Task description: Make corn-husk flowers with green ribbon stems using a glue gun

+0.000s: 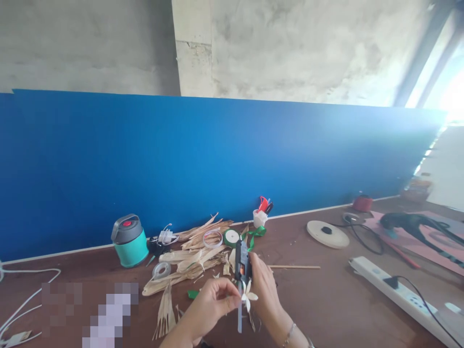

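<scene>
A dark glue gun (242, 261) with an orange part is over the table, its nozzle pointing away from me. From its back end a translucent glue stick (239, 321) reaches toward me. My right hand (264, 278) is closed around the right side of the gun, its grip partly hidden. My left hand (219, 299) pinches with thumb and fingertips at the edge of a small pale flower (249, 296) with narrow petals. Those fingertips also lie right beside the glue stick. The flower is between both hands, in front of the gun.
Dried husk strips (195, 261), a green ribbon roll (231, 237) and tape rolls (161, 270) lie beyond my left hand. A turquoise container (130, 244) stands left. On the right are a thin stick (295, 267), a round white base (328, 235) and a power strip (398, 295) with cords.
</scene>
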A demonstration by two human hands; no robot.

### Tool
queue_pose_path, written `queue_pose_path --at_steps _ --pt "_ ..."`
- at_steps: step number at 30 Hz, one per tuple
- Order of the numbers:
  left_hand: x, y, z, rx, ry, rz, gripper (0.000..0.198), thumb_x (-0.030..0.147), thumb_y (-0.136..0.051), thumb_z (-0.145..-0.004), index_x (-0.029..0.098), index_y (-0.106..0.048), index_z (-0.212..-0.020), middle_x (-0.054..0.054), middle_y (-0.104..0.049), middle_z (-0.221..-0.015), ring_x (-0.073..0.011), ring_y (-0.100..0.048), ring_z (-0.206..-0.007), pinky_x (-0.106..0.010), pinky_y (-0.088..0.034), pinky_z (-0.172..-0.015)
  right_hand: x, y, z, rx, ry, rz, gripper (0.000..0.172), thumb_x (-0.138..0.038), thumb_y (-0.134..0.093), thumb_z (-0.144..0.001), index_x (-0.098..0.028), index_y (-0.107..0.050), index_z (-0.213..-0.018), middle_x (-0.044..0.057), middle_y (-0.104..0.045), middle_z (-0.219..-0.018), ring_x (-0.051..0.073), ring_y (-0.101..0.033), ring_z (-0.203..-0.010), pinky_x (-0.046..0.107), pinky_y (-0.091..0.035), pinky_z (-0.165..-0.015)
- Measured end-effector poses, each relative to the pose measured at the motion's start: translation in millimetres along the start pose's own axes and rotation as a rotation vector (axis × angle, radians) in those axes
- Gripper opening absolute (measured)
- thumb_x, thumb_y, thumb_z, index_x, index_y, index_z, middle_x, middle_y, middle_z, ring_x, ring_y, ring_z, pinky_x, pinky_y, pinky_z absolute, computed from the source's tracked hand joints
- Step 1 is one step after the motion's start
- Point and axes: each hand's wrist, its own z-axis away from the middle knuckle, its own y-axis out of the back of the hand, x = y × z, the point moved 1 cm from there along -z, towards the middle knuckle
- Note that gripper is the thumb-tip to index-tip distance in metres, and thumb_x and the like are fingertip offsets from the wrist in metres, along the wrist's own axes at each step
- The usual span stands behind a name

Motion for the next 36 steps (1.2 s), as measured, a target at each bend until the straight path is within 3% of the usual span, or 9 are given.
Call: queue_pose_path --at_steps 6,10,14,17,23,27,33,36 --pt "-16 0.0 -8 0.084 -0.025 0.022 0.031 0.046 -0.073 -0.062 0.016 -0.066 -0.069 0.000 -0.059 -0.064 -0.0149 -0.050 -0.063 -0.025 -0.036 -0.061 -9 3 2 -0.011 0.033 -0.039 0.026 -0.014 -0.045 -0.074 -0.024 -0.051 -0.097 0.007 -0.065 -0.084 0.024 -0.060 -0.076 0.032 -0.045 -0.065" --pt "-17 -0.9 -9 0.010 -0.017 0.008 0.030 0.045 -0.073 -0.063 0.016 -0.067 -0.069 -0.002 -0.063 -0.067 -0.0166 -0.054 -0.068 -0.027 -0.038 -0.067 -3 -1 6 0.015 0.008 0.020 0.035 -0.018 -0.046 -0.076 -0.022 -0.048 -0.110 0.009 -0.065 -0.090 0.027 -0.060 -0.081 0.035 -0.046 -0.069" --pt "-8 -3.5 -5 0.041 -0.023 -0.031 0.030 0.045 -0.073 -0.064 0.016 -0.067 -0.066 -0.002 -0.064 -0.065 -0.0169 -0.054 -0.066 -0.027 -0.037 -0.066 7 -11 12 0.078 0.041 0.071 0.050 -0.016 -0.046 -0.074 -0.019 -0.040 -0.123 0.014 -0.065 -0.101 0.031 -0.060 -0.091 0.041 -0.046 -0.075" --pt "-3 -6.8 -1 0.022 -0.042 0.104 0.032 0.047 -0.074 -0.063 0.016 -0.066 -0.063 -0.002 -0.064 -0.063 -0.0173 -0.055 -0.066 -0.028 -0.038 -0.068 8 -16 12 0.105 0.047 0.037 0.054 -0.015 -0.047 -0.069 -0.021 -0.039 -0.123 0.012 -0.065 -0.103 0.030 -0.060 -0.092 0.041 -0.047 -0.077" --pt "-17 -10.9 -4 0.010 -0.042 0.428 0.032 0.044 -0.080 -0.057 0.016 -0.065 -0.061 -0.003 -0.064 -0.061 -0.0146 -0.053 -0.063 -0.027 -0.038 -0.068 -9 -11 2 0.012 -0.108 -0.160 0.038 -0.010 -0.046 -0.061 -0.023 -0.051 -0.097 0.006 -0.065 -0.090 0.025 -0.061 -0.084 0.032 -0.047 -0.072" --pt "-22 -12.0 -5 -0.004 -0.031 0.551 0.029 0.039 -0.081 -0.058 0.015 -0.068 -0.064 -0.003 -0.065 -0.065 -0.0133 -0.054 -0.063 -0.025 -0.039 -0.067 -13 -10 1 -0.006 -0.149 -0.223 0.025 -0.011 -0.045 -0.063 -0.021 -0.051 -0.085 0.006 -0.064 -0.085 0.023 -0.059 -0.080 0.032 -0.046 -0.070" --pt "-18 -13.8 -4 -0.024 -0.018 0.598 0.022 0.032 -0.082 -0.060 0.014 -0.070 -0.066 -0.003 -0.067 -0.068 -0.0120 -0.057 -0.065 -0.024 -0.040 -0.069 -12 -13 2 0.023 -0.158 -0.283 0.015 -0.014 -0.046 -0.067 -0.022 -0.052 -0.078 0.004 -0.064 -0.078 0.021 -0.058 -0.072 0.030 -0.045 -0.066" --pt "-17 -12.1 -6 -0.023 0.006 0.559 0.024 0.035 -0.080 -0.061 0.015 -0.068 -0.066 -0.005 -0.068 -0.069 -0.0139 -0.059 -0.065 -0.026 -0.041 -0.070 -9 -12 0 0.013 -0.182 -0.359 0.018 -0.015 -0.049 -0.067 -0.022 -0.053 -0.083 0.003 -0.063 -0.077 0.020 -0.059 -0.070 0.029 -0.046 -0.064"
